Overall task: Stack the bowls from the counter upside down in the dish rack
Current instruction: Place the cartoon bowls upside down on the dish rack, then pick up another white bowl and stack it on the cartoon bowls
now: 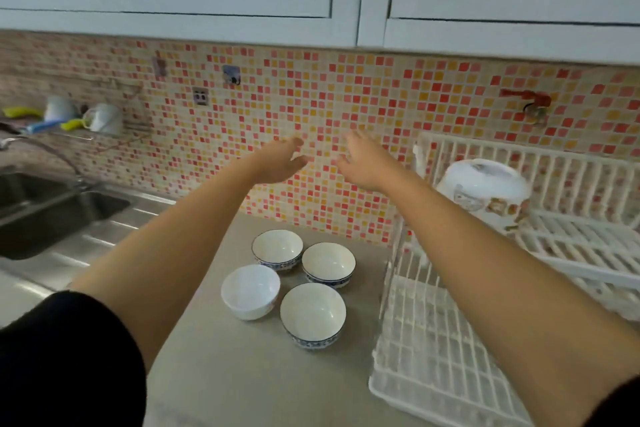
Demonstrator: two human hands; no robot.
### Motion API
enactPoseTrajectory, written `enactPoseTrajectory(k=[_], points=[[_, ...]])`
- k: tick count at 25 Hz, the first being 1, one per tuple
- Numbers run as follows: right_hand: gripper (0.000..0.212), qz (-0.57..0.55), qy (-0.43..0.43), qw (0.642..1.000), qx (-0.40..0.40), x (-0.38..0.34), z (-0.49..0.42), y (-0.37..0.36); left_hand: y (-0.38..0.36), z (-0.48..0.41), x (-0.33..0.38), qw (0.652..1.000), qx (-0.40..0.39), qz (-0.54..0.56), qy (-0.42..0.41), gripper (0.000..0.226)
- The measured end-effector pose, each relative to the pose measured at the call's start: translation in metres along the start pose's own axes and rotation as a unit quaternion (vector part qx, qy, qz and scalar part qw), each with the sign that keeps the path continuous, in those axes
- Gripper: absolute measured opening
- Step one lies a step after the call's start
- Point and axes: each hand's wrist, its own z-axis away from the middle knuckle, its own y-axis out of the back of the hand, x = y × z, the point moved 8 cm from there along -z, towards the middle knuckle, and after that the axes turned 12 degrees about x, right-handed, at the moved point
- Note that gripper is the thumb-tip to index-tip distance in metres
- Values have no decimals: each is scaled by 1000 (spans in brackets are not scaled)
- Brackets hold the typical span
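Black sleeve (65,357) fills the lower left corner, on the left arm. Both bare forearms stretch forward over the desk (242,374), and the left hand (280,163) and right hand (363,159) hang in the air in front of the mosaic tile wall (346,97), near each other but apart. Fingers of both hands are loosely spread and hold nothing, though motion blur softens their tips.

Below the arms, four bowls (294,284) stand upright on the desk in a tight cluster: three with blue patterned rims and one plain white bowl (250,291) at the left. Nothing lies between them and the white dish rack (436,357) just to their right. Its lower tier is bare where visible; the right forearm crosses over part of it. On the upper tier a white patterned pot (485,191) rests tilted. A steel sink (52,211) sits well to the left, with cups (104,118) on a wall shelf behind it.
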Motion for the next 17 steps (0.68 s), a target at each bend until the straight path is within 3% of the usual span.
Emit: enactPoseTrajectory(k=[5,9,15,17], points=[[55,4,-6,994,-108,-54,8,-154,-55,38,-141,994,-86,-30,67,55],[52,45,-58,982,-175,-49,35,-258,-121,69,-211,982,-154,-9,110,56],[54,180,-124,949,-229,-6,82,-362,-234,119,-270,949,-202,-8,242,56],[45,191,-124,945,-233,-5,88,-380,-255,130,-271,940,-206,-3,272,51]])
